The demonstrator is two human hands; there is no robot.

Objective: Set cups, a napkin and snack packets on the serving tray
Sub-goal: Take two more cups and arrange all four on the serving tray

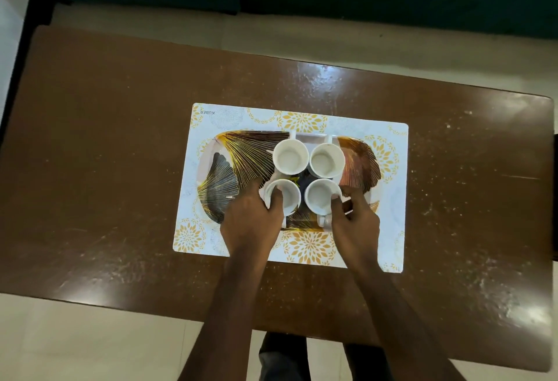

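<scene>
Looking down from the head view, a leaf-patterned serving tray lies on a white and yellow flowered placemat in the middle of a scuffed brown table. Four white cups stand upright on the tray's middle in a tight square. The far-left cup and far-right cup have their handles turned away from the person. The near-left cup and near-right cup have theirs turned toward the person. The left hand grips the near-left cup, thumb outside its left wall and fingers hooked over the rim. The right hand pinches the near-right cup's right rim between thumb and forefinger, its other fingers curled loosely beside the cup.
</scene>
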